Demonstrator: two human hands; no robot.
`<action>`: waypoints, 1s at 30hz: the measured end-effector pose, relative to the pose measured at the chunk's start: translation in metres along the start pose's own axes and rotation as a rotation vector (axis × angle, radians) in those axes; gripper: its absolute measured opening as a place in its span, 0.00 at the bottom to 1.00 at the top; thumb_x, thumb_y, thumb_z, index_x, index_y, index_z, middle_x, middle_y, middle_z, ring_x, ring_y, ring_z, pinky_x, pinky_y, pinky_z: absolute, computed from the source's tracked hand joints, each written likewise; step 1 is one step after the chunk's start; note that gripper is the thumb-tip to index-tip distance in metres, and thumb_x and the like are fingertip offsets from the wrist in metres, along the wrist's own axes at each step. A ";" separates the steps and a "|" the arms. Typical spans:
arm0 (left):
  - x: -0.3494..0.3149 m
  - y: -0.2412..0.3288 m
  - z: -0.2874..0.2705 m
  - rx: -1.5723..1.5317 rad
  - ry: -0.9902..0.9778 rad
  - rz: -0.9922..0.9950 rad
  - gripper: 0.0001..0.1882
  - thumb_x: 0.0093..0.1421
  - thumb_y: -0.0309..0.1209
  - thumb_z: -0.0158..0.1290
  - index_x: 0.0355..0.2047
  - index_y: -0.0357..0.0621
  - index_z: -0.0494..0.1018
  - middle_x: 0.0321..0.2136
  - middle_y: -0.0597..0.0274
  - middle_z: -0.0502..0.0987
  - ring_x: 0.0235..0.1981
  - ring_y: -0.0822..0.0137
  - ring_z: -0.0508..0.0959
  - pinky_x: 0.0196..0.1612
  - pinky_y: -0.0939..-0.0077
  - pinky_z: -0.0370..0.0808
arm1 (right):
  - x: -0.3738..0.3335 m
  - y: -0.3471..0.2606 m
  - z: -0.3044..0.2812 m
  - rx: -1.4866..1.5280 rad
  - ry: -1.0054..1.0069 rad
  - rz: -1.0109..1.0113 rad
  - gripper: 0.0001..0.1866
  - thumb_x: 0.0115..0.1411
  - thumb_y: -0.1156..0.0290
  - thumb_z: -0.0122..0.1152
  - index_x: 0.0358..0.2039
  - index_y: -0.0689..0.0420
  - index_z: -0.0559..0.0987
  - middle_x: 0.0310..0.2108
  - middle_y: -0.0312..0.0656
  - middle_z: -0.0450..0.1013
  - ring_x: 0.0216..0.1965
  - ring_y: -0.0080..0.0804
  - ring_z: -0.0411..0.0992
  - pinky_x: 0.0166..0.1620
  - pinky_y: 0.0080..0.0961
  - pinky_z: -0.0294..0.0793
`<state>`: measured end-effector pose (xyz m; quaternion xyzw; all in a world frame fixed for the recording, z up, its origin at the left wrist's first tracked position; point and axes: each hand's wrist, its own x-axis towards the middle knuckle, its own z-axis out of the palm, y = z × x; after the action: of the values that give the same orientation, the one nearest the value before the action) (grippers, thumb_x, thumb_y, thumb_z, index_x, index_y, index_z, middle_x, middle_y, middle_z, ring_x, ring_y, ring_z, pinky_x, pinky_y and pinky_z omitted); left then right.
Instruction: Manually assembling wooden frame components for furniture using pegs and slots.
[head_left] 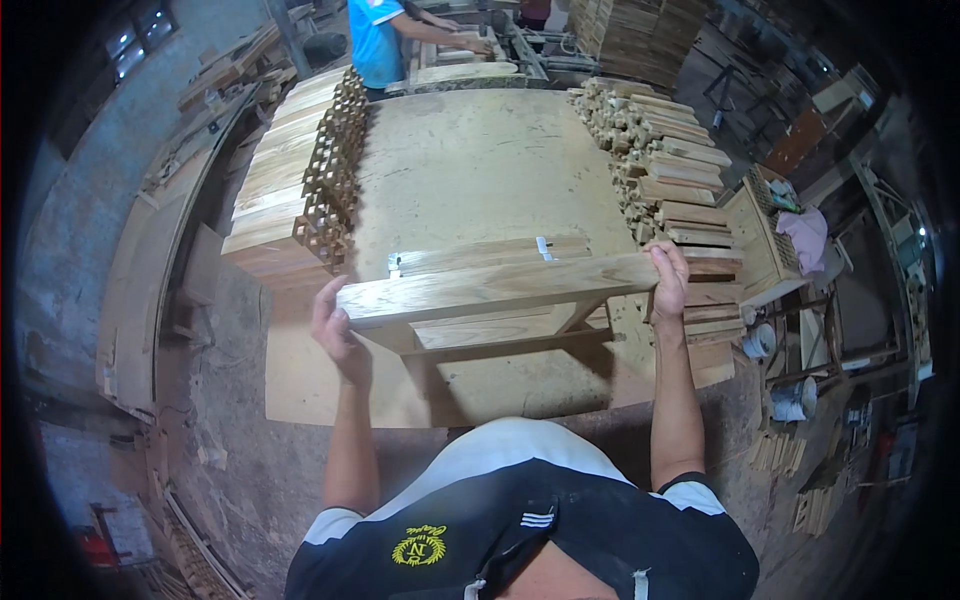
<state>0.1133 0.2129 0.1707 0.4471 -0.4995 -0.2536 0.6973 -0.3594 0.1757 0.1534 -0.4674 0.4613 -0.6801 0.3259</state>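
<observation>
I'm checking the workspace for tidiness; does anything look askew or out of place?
Yes, mildly: the wood stack on the right looks ragged, its inner ends jutting unevenly, unlike the neater stack on the left. The long board between the left hand and right hand shows no obvious damage.

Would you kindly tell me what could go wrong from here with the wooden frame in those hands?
The left hand and right hand grip the frame only at its ends, so if either slipped, the frame might tip or knock the table. The right hand also looks close to the right pile, whose pieces lie unevenly, so a sideways swing might dislodge some.
</observation>
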 end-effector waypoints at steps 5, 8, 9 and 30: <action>0.050 0.144 0.070 0.329 -0.146 0.268 0.28 0.60 0.31 0.49 0.58 0.27 0.69 0.50 0.46 0.76 0.55 0.59 0.73 0.61 0.64 0.66 | -0.005 -0.001 -0.008 -0.060 0.066 -0.005 0.07 0.65 0.72 0.56 0.35 0.60 0.80 0.32 0.32 0.74 0.36 0.17 0.68 0.44 0.18 0.64; 0.056 0.124 0.101 0.582 -0.616 0.415 0.32 0.62 0.46 0.53 0.61 0.39 0.70 0.53 0.40 0.75 0.55 0.52 0.74 0.67 0.59 0.57 | -0.006 0.003 -0.009 0.061 0.074 0.017 0.07 0.65 0.71 0.56 0.37 0.60 0.80 0.33 0.32 0.75 0.37 0.18 0.69 0.45 0.17 0.65; 0.031 0.086 0.108 0.919 -0.736 0.129 0.38 0.59 0.59 0.53 0.61 0.45 0.71 0.51 0.40 0.75 0.53 0.53 0.75 0.68 0.56 0.53 | -0.007 0.003 0.000 0.101 0.063 0.041 0.07 0.66 0.71 0.57 0.38 0.60 0.81 0.33 0.32 0.75 0.38 0.18 0.69 0.46 0.17 0.65; -0.021 0.138 0.083 1.093 -0.963 0.469 0.25 0.33 0.37 0.69 0.33 0.47 0.72 0.25 0.59 0.73 0.27 0.58 0.76 0.29 0.62 0.72 | -0.094 -0.098 -0.046 0.136 -0.208 -0.117 0.33 0.49 0.53 0.72 0.50 0.59 0.71 0.41 0.54 0.71 0.43 0.41 0.71 0.47 0.38 0.72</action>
<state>0.0160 0.2646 0.2903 0.4512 -0.8845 0.0174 0.1178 -0.3707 0.3080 0.2072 -0.5381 0.3497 -0.6757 0.3628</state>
